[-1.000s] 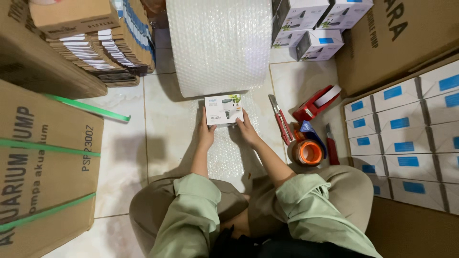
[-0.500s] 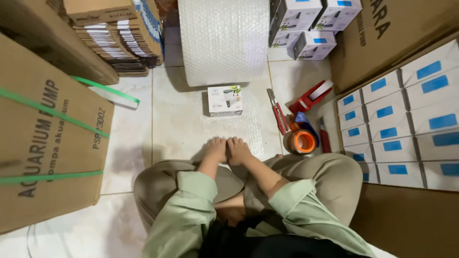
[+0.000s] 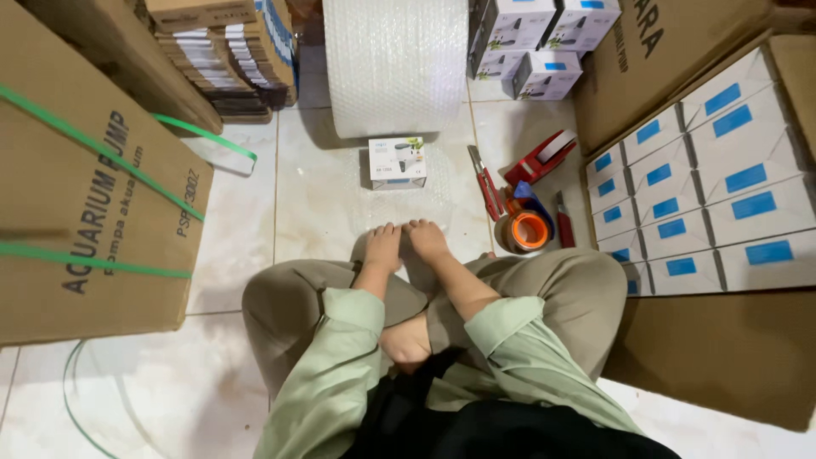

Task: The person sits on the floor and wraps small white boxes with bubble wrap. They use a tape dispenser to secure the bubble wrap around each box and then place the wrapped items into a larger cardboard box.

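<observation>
Head view shows our two hands pressed flat on a sheet of bubble wrap (image 3: 399, 200) spread over the tiled floor, and just past our fingertips, straight ahead, sits the small white product box (image 3: 397, 162). It rests on the far end of that sheet, apart from both hands, with its long side running left to right across our reach and its printed face up. Our left hand (image 3: 382, 244) lies palm down, fingers together and extended, clamped on nothing; our right hand (image 3: 427, 240) lies just beside it in the same way, the two nearly touching. The box stands a little to the left of the line between them, so we judge the left hand marginally the nearer. Beyond the box, the big bubble wrap roll (image 3: 397, 64) stands almost against it. To the right of our right fingers lie a red utility knife (image 3: 486, 181), a red tape dispenser (image 3: 541, 158) and an orange-cored roll of packing tape (image 3: 527, 229). Further right sit rows of white boxes with blue labels (image 3: 705, 187); left of our left fingers stands a large brown carton with green straps (image 3: 85, 187).
</observation>
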